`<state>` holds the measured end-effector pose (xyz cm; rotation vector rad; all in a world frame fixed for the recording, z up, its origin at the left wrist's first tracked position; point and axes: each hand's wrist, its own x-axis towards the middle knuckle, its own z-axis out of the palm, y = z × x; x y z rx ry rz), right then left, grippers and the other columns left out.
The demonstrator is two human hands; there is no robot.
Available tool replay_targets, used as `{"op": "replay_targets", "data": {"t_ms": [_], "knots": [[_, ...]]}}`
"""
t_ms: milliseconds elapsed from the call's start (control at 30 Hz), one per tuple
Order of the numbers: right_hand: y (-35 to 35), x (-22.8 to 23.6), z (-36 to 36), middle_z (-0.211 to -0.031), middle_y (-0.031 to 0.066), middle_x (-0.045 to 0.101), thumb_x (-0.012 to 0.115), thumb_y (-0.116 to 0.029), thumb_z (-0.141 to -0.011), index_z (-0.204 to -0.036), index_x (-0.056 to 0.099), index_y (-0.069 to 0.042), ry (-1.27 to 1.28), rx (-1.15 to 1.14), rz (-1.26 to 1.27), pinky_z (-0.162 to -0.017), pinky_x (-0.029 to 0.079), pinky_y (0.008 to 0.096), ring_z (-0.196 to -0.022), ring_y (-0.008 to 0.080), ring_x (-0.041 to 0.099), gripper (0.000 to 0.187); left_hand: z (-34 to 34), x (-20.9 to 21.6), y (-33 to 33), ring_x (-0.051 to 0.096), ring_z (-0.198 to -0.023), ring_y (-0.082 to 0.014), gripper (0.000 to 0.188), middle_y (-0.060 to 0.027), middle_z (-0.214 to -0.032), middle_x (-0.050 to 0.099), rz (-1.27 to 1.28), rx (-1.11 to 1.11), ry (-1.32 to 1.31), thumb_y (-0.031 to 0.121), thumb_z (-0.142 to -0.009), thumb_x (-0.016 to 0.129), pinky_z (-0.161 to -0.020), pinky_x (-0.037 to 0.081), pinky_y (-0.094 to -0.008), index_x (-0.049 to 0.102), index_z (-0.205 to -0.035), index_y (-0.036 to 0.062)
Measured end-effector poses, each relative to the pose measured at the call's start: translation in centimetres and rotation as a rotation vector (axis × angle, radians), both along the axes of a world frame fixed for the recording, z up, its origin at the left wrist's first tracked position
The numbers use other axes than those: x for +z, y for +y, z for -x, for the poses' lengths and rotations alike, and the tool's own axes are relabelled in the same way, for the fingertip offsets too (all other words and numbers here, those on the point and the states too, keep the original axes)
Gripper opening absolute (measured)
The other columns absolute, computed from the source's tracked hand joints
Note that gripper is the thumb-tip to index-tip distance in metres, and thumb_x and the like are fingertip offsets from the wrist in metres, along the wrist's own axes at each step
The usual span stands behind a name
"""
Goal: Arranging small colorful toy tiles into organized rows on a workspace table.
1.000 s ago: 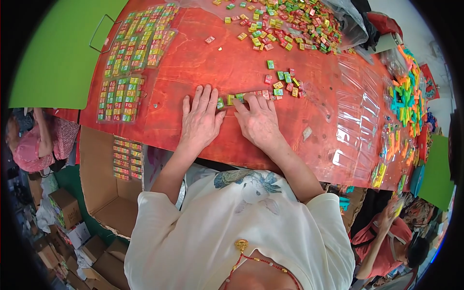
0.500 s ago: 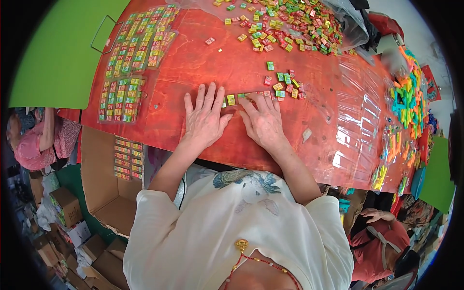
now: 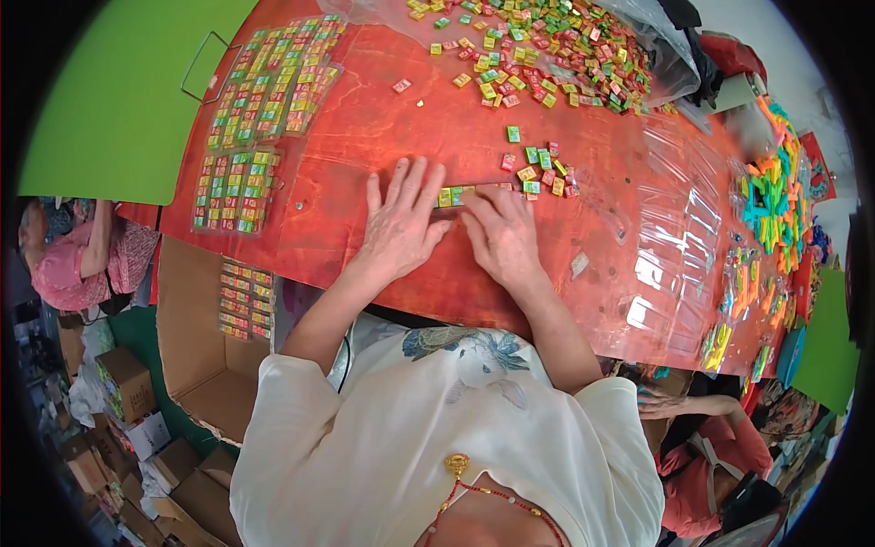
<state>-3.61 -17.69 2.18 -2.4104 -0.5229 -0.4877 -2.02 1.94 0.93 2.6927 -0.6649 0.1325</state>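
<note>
- Miniature boxes (image 3: 456,195) in yellow, green and red are lying end to end in a short row on the red tabletop (image 3: 365,128), between the person's two hands.
- Right hand (image 3: 504,239) is resting over the row, its bent fingers lying close together and hiding part of it; from where I'm standing, I can't tell whether they are pinching a box.
- Left hand (image 3: 398,228) is lying palm down just beside the row's left end, fingers spreading a little and thumb standing well apart; whether it is touching the end box, I can't tell.
- Loose boxes (image 3: 545,159) are sitting in a scattered cluster near the row's right end.
- Farther out, a big mixed pile (image 3: 583,46) of the same boxes is spreading along the far side, with a translucent plastic bag (image 3: 673,62) bunching beside it.
- Filled blister trays (image 3: 235,190) are lying at the left, near a green panel (image 3: 109,100) with a wire handle.
- Clear plastic trays (image 3: 670,232) are gleaming on the right, and beyond them a heap of orange, green and teal plastic pieces (image 3: 775,196) is rising.
- Below the table's left edge, a cardboard carton (image 3: 193,328) is standing open, a filled tray (image 3: 246,299) showing inside.
- Co-workers in pink (image 3: 77,273) and coral (image 3: 697,497) are sitting on either side.
</note>
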Motion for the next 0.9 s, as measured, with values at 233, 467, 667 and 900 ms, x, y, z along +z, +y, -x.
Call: {"op": "replay_targets", "data": {"t_ms": [233,467,667,900], "knots": [[-1.5,0.2,0.4,-0.106,0.0093,0.066,0.069,-0.008,-0.087,-0.111,0.071,-0.008,-0.066,-0.084,-0.060,-0.084,0.044,0.0416,-0.099,0.0284,0.062,0.024,-0.8,-0.9,-2.5,0.052,-0.119,-0.0406,0.055,-0.0218,-0.128,0.055,-0.034,-0.212,-0.155,0.014,-0.087,0.062,-0.102,0.040,-0.0554,0.054,-0.140,0.0024],[-1.8,1.3,0.4,-0.110,0.0138,0.066,0.067,-0.003,-0.088,-0.110,0.071,-0.004,-0.038,-0.076,-0.123,-0.093,0.045,0.0401,-0.103,0.0309,0.062,0.022,-4.2,0.1,1.4,0.056,-0.096,-0.0367,0.050,-0.0191,-0.108,0.055,0.061,0.105,-0.277,0.008,-0.087,0.060,-0.082,0.049,-0.0462,0.053,-0.136,0.0001],[-1.5,1.2,0.2,-0.109,0.0146,0.065,0.067,-0.001,-0.087,-0.109,0.070,-0.004,-0.021,-0.039,-0.135,-0.090,0.047,0.0399,-0.101,0.0322,0.061,0.023,-7.8,-0.5,5.9,0.057,-0.093,-0.0353,0.047,-0.0187,-0.103,0.056,0.004,0.366,-0.355,0.011,-0.089,0.060,-0.080,0.051,-0.0463,0.054,-0.134,-0.0005],[-1.4,0.4,0.1,-0.108,0.0141,0.066,0.068,-0.003,-0.086,-0.110,0.071,-0.005,-0.004,-0.050,-0.163,-0.088,0.048,0.0411,-0.099,0.0320,0.062,0.023,-6.2,-0.5,7.2,0.058,-0.094,-0.0336,0.048,-0.0171,-0.101,0.057,-0.179,0.467,-0.244,0.014,-0.087,0.062,-0.079,0.050,-0.0461,0.057,-0.132,-0.0003]]}}
